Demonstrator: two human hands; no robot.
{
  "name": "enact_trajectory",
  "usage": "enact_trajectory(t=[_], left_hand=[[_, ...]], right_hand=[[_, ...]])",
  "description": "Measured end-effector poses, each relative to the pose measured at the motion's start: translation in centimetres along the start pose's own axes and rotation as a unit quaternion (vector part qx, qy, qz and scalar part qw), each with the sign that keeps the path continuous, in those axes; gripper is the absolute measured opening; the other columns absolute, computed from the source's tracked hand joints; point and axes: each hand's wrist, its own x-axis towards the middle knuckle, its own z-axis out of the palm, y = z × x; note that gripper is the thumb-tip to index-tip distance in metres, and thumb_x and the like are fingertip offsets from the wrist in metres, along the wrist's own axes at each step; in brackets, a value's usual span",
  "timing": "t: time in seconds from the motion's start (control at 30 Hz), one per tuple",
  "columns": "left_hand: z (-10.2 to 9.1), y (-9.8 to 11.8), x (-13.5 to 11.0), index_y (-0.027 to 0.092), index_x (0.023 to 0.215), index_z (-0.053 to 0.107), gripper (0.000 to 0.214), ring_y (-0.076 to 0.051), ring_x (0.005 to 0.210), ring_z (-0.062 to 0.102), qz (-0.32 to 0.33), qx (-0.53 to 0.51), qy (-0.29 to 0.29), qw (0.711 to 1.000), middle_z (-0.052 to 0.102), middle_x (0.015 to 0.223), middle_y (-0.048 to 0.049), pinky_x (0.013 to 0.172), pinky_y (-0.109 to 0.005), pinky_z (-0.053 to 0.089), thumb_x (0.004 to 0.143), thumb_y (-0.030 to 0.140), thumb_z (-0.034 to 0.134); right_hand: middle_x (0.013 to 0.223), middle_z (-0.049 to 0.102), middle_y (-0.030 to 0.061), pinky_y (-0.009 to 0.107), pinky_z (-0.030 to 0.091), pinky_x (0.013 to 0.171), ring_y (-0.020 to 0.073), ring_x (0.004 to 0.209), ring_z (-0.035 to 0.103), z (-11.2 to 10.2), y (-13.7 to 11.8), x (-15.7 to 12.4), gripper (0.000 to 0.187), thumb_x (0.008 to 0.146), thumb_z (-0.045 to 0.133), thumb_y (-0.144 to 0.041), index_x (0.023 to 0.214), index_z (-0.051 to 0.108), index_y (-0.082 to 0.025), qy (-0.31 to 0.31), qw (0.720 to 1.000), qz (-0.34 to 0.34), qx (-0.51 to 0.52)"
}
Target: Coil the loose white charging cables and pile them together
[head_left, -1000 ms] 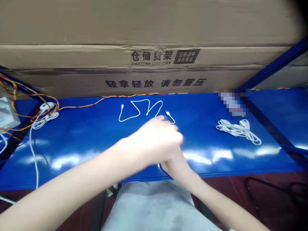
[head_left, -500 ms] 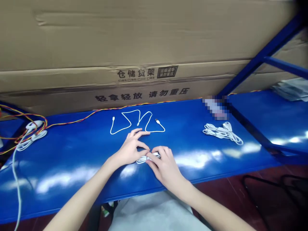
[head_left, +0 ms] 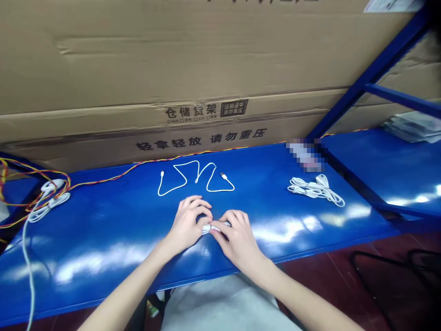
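Observation:
A coiled white cable (head_left: 207, 228) lies low over the blue shelf, mostly covered by my fingers. My left hand (head_left: 190, 222) is closed on its left end, thumb and fingers pinching. From the other side my right hand (head_left: 237, 233) grips the same coil, thumb and forefinger together near its middle. A dark tie shows around the coil between the two hands. Just beyond them a loose white USB cable (head_left: 186, 175) is spread in a zigzag, its USB plug (head_left: 225, 177) at the right end and a smaller plug at the left.
More coiled white cables (head_left: 317, 189) lie to the right, beside a blurred-out packet (head_left: 305, 156). Tangled red and yellow wires (head_left: 37, 177) and a white cord (head_left: 29, 271) occupy the left. Behind the blue shelf (head_left: 113, 220) stand large cardboard boxes (head_left: 206, 59); a blue frame post (head_left: 372, 78) rises at right.
My left hand has drawn back from near the loose cable, and its fingers have closed down onto the coiled cable. My right hand keeps its grip. The view has shifted slightly.

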Motion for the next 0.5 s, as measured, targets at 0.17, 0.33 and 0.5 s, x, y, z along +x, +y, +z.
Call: enact_trajectory(t=[0.17,0.33,0.5], left_hand=[[1.3,1.3,-2.4,0.025,0.088,0.074,0.019,-0.024,0.109,0.069,-0.062,-0.031,0.097,0.993,0.079,0.097,-0.0012,0.101,-0.046,0.05,0.097,0.02,0.059],[2.4,2.6,-3.4,0.025,0.085,0.075,0.024,-0.021,0.089,0.072,-0.059,-0.013,0.126,0.99,0.08,0.093,-0.0003,0.086,-0.041,0.057,0.097,0.014,0.057],[3.3,2.7,-5.0,0.023,0.101,0.077,0.028,-0.025,0.112,0.07,0.048,0.076,0.186,0.978,0.079,0.108,-0.0064,0.093,-0.043,0.06,0.098,0.009,0.054]], right_hand=[[0.095,0.065,0.0034,0.043,0.039,0.096,0.0208,0.098,0.058,-0.1,0.0,0.0,0.014,0.103,0.062,-0.024,0.106,0.075,-0.027,0.0,1.0,0.009,0.028],[0.09,0.064,0.0026,0.041,0.039,0.089,0.0209,0.094,0.058,0.1,0.0,0.2,0.01,0.101,0.065,-0.023,0.102,0.075,-0.026,0.011,0.998,0.026,0.05],[0.09,0.064,0.0047,0.039,0.041,0.081,0.0223,0.091,0.056,0.2,0.0,0.1,0.018,0.1,0.062,-0.016,0.107,0.076,-0.025,0.003,0.999,0.024,0.039]])
